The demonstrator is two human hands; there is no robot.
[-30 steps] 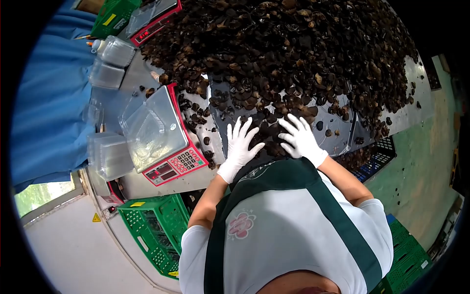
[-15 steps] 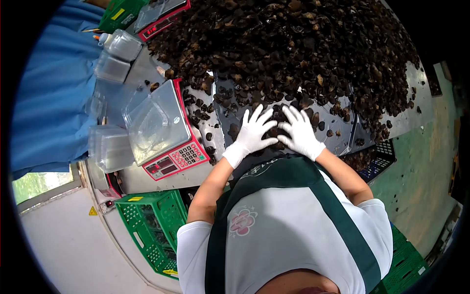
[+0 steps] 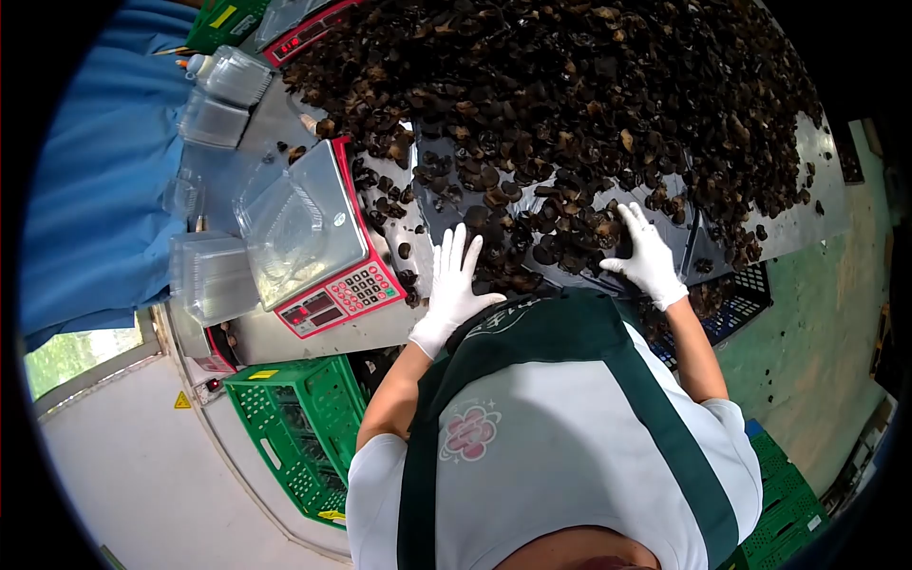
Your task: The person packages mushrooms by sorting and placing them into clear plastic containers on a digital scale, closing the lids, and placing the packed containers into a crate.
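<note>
A big heap of dark brown, curled pieces that look like wood ear mushrooms [image 3: 560, 104] covers much of the metal table. A looser patch of these mushrooms [image 3: 541, 233] lies on dark sheeting in front of my apron. My left hand [image 3: 451, 294], in a white glove, is at the left edge of this patch, fingers stretched out and thumb apart. On the patch's right side, my right hand [image 3: 648, 258], also gloved in white, has its fingers extended and thumb spread toward the mushrooms. Neither hand holds anything; whether the fingertips touch the pieces I cannot tell.
Left of my hands stands a red scale [image 3: 342, 304] with a clear plastic tray [image 3: 299, 223] on it. More clear containers [image 3: 214, 275] stand further left. A second red scale [image 3: 309, 33] is at the back. Green crates [image 3: 294, 437] are below the table; a dark crate [image 3: 741, 309] stands at right.
My hands, close together over the mushrooms before, have moved apart: the left leftward and slightly down, the right to the right. More mushrooms now show gathered between them, near the apron.
</note>
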